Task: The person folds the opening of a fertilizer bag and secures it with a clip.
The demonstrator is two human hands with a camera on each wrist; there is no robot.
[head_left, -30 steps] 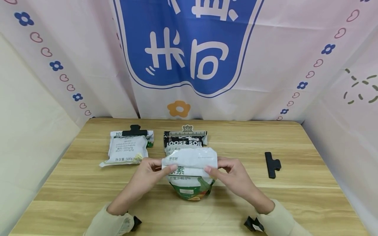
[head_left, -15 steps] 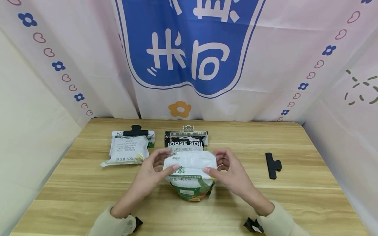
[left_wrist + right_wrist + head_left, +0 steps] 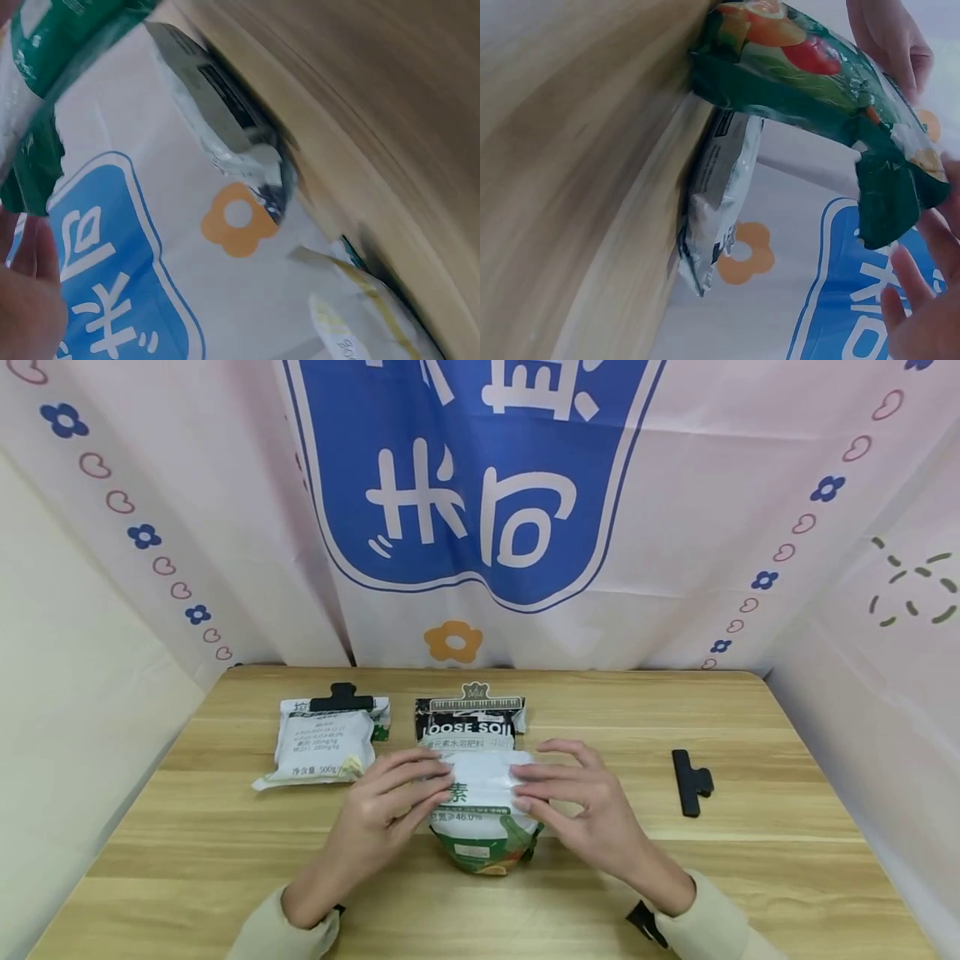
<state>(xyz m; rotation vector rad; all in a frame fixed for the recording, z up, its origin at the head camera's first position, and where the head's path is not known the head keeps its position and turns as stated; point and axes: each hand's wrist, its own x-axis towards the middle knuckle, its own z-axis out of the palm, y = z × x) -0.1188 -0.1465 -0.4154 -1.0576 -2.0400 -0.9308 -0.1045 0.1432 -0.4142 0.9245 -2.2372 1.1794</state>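
Note:
A white and green fertiliser bag [image 3: 480,827] stands on the table, its top folded over. Against the left part of its upper front rest the fingertips of my left hand [image 3: 378,806], thumb below them. My right hand [image 3: 596,806] touches the right part the same way, one finger lifted off. From the right wrist view, the bag [image 3: 795,71] shows printed fruit, and a green flap [image 3: 889,199] hangs on its far side. Some fingers of the right hand [image 3: 930,315] are apart from it there. Both hands' fingers look extended or only slightly bent.
Behind the bag lies a black "LOOSE SOIL" bag [image 3: 468,727] with a silver clip [image 3: 476,702]. At the back left, a white bag [image 3: 322,747] carries a black clip [image 3: 342,697]. Another black clip [image 3: 692,782] lies loose on the right of the wooden table [image 3: 750,877].
Both hands have gone from pinching the bag's top edge to loosening, then laying their fingertips on its front. The top has come down and the bag looks shorter.

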